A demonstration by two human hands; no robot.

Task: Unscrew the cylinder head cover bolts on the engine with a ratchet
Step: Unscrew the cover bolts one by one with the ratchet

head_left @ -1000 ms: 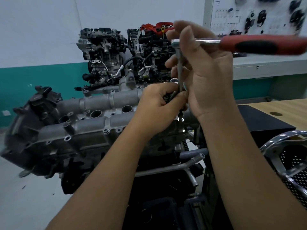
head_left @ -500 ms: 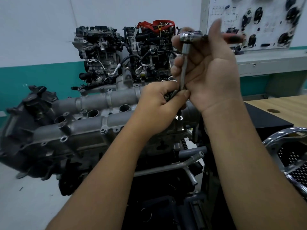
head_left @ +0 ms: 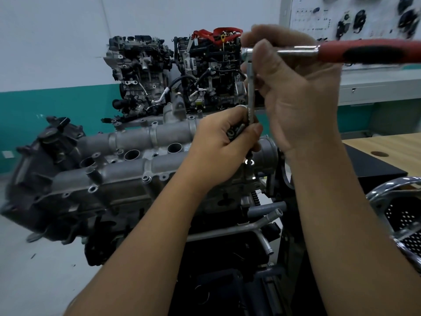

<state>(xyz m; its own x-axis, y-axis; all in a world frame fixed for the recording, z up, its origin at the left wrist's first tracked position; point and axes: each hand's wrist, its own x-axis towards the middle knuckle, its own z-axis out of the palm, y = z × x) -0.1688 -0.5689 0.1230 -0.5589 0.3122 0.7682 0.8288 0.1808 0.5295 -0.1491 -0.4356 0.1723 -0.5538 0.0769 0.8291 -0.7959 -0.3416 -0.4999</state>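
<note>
2 hands on ratchet above engine.

Both forearms reached up from the lower edge of the view toward the ratchet, bare to the elbow. The left hand sat below the ratchet's head, fingers curled into a loose fist, thumb and forefinger pinching the lower end of the tool's upright extension bar, with a few loose bolts gripped in the curl of the palm. The right hand was raised higher, just right of the ratchet's head, back toward the camera, its fingers wrapped round the head and the upper bar.
</note>
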